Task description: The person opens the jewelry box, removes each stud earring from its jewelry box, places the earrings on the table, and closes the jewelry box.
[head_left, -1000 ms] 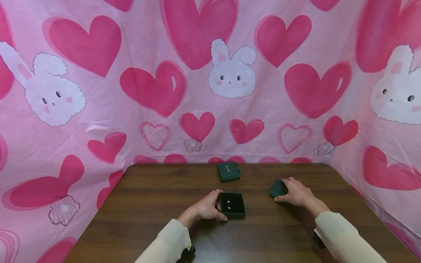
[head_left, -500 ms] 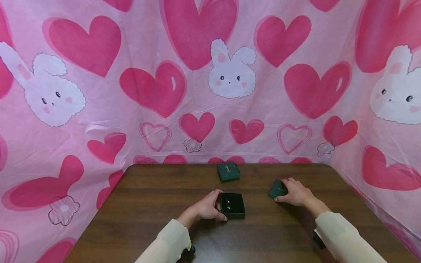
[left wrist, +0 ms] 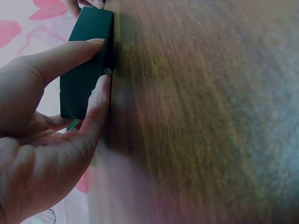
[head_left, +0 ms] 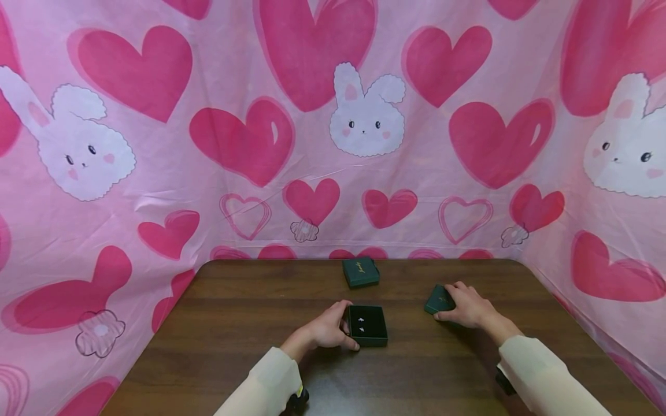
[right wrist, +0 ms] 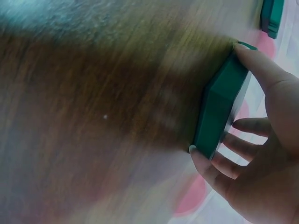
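On the table, an uncovered dark green jewelry box point(head_left: 368, 327) shows a black insert with two small silver star-like pieces, perhaps earrings. My left hand point(head_left: 329, 328) grips its left side, thumb at the near corner and fingers at the far one. In the left wrist view, the thumb and a finger press the green side wall point(left wrist: 86, 77). To the right, my right hand point(head_left: 468, 305) holds a smaller-looking dark green box point(head_left: 438, 299) with faint gold marks, partly covered by the fingers. In the right wrist view, thumb and fingers span this green box point(right wrist: 222, 100); whether it is a lid alone I cannot tell.
A third green box point(head_left: 361, 272) with gold lettering sits toward the back of the brown wooden table point(head_left: 270, 283). Behind and at both sides hangs a pink cloth point(head_left: 312, 167) with hearts and rabbits, close to the table's far edge.
The green box in my right hand has turned and shifted very slightly to the left. My left hand and the jewelry box stay in place.
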`<act>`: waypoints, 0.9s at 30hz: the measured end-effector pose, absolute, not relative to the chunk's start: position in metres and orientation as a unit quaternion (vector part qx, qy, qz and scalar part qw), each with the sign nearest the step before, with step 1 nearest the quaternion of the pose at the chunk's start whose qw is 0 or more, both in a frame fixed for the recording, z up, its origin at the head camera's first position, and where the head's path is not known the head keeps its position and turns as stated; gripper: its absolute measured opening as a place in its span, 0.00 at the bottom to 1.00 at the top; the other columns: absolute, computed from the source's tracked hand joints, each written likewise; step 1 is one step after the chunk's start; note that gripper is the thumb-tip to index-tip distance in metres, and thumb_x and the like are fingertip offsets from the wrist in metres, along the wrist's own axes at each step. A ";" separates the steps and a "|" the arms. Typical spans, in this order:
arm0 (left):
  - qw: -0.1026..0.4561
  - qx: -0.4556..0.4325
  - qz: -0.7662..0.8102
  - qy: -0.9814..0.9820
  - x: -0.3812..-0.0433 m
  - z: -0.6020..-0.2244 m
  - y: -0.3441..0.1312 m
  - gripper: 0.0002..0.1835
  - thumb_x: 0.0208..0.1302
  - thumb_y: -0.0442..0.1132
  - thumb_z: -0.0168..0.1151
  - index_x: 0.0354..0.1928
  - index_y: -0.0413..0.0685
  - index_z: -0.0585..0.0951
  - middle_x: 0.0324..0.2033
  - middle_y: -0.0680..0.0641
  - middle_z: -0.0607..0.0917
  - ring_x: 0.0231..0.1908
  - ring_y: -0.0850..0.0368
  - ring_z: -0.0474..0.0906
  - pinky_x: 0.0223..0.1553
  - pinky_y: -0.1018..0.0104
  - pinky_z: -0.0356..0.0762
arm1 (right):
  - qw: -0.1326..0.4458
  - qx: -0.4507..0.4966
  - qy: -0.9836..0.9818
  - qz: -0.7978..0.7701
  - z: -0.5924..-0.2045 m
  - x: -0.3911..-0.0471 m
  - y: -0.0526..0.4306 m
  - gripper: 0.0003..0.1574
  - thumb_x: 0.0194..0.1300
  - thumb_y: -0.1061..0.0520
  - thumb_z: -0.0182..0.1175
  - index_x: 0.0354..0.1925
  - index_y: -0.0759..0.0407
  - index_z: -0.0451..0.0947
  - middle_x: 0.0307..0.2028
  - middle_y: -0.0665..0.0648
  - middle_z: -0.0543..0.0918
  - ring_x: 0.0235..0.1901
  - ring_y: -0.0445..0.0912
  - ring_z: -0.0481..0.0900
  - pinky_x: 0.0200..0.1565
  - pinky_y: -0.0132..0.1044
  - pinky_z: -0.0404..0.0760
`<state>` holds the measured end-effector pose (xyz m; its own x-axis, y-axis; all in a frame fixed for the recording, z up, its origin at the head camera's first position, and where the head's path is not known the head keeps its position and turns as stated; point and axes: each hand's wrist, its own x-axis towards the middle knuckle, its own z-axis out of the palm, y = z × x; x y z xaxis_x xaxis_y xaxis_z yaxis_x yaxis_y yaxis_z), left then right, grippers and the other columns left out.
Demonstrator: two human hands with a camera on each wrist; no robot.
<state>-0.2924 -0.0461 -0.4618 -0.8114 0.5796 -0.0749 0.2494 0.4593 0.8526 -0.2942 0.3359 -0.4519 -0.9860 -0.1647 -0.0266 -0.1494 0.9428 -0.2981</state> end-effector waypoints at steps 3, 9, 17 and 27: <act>0.181 0.248 0.457 0.834 -0.292 -0.461 -0.046 0.42 0.45 0.28 0.82 0.63 0.44 0.69 0.45 0.44 0.72 0.40 0.51 0.72 0.42 0.61 0.71 | 0.011 -0.091 0.986 -0.141 -0.451 -0.292 0.334 0.57 0.56 0.34 0.73 0.67 0.71 0.69 0.64 0.75 0.68 0.57 0.69 0.67 0.47 0.74 0.74; 0.181 0.251 0.457 0.834 -0.292 -0.461 -0.047 0.42 0.46 0.29 0.82 0.63 0.43 0.69 0.45 0.44 0.72 0.40 0.51 0.72 0.42 0.61 0.72 | -0.008 -0.103 0.986 -0.131 -0.449 -0.290 0.330 0.52 0.55 0.36 0.75 0.65 0.68 0.72 0.61 0.72 0.71 0.55 0.66 0.68 0.43 0.69 0.78; 0.183 0.251 0.453 0.836 -0.293 -0.462 -0.047 0.42 0.47 0.30 0.82 0.63 0.43 0.69 0.45 0.45 0.72 0.41 0.52 0.71 0.43 0.60 0.71 | -0.017 -0.111 0.986 -0.121 -0.446 -0.290 0.328 0.46 0.54 0.40 0.76 0.62 0.65 0.76 0.58 0.70 0.74 0.52 0.64 0.71 0.40 0.66 0.80; 0.181 0.250 0.454 0.836 -0.292 -0.461 -0.047 0.42 0.46 0.29 0.82 0.63 0.43 0.69 0.45 0.44 0.72 0.41 0.52 0.71 0.43 0.59 0.72 | -0.021 -0.120 0.985 -0.124 -0.443 -0.288 0.322 0.36 0.54 0.49 0.78 0.58 0.61 0.79 0.55 0.66 0.76 0.51 0.62 0.73 0.40 0.66 0.79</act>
